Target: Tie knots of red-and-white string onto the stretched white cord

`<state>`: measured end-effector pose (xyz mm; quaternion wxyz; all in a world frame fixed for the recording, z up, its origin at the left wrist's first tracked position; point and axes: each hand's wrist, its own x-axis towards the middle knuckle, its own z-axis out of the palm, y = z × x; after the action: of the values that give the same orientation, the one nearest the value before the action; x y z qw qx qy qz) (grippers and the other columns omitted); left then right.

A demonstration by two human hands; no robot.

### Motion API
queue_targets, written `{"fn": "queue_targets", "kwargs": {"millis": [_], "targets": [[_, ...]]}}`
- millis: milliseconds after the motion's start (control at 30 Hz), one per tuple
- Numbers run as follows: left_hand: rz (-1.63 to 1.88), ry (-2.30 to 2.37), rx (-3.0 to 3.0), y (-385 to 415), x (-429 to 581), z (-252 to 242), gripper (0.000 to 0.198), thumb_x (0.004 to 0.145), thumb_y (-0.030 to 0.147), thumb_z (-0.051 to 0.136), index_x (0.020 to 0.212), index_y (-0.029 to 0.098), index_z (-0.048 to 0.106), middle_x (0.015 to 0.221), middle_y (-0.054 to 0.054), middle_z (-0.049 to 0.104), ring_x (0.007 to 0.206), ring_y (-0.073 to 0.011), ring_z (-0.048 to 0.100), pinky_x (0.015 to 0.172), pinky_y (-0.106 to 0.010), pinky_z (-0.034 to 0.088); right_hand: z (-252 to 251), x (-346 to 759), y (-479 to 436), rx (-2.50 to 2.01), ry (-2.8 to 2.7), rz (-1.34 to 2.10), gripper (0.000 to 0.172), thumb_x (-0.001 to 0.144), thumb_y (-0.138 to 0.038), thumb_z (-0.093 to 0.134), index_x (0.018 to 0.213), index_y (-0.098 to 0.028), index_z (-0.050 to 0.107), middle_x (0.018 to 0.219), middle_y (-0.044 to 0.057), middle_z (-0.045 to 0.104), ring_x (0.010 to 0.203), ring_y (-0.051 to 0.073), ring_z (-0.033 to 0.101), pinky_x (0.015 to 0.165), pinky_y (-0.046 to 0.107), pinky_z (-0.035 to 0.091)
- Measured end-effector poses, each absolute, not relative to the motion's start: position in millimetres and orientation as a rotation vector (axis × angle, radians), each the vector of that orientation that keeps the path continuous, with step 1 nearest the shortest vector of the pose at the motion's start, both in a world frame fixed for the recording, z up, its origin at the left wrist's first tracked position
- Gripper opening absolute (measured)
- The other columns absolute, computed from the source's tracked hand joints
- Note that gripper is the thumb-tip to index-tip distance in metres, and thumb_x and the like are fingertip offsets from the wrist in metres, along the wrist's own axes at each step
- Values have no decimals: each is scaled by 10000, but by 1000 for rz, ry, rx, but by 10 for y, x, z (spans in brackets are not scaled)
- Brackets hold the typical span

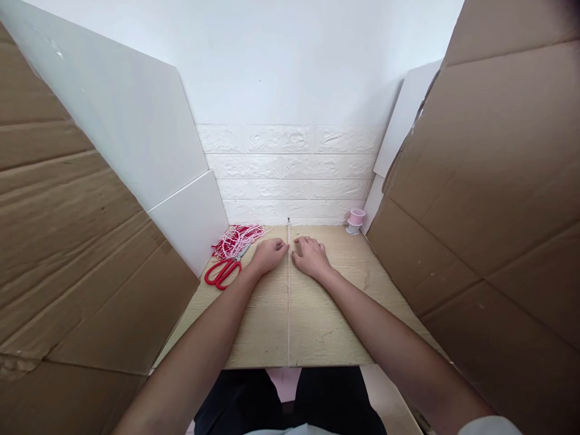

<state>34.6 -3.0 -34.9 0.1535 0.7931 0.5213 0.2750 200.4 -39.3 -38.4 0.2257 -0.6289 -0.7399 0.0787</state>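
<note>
Mid-tbl (263, 332), L hand (270, 255) pinches cord (289, 308), R hand (310, 256) ½-open.

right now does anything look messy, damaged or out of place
The red and white cords lie in a tangled heap at the back left of the table, beside the scissors. The right-hand cardboard has a ragged, torn-looking inner edge.

Thin, pale string cord (289, 320): taut, straight, running vertically from centre of frame to lower centre. Upper stretch whitish, looks thicker, detail too small to tell; lower stretch slender, plain.
</note>
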Motion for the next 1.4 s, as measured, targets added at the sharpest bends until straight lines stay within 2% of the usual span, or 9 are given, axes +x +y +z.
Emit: {"fn": "queue_targets", "kwargs": {"millis": [467,1400], "targets": [[744,1530,2271,-66,369,-293,331,874,421,504,742,166,669,701,-21,651,652,-150,509,621,-269,334,-386,2013,-411,-1728,-2064,194,400,923,-331,445,1289,-211,554,1343,113,557,1251,250,462,1026,426,322],[771,1500,2281,-48,366,-311,323,865,419,494,700,173,623,670,-23,628,635,-152,498,604,-270,330,-361,2036,-434,-1738,-2110,180,373,953,-353,424,1273,-217,557,1336,125,548,1238,261,459,1015,425,326]]}}
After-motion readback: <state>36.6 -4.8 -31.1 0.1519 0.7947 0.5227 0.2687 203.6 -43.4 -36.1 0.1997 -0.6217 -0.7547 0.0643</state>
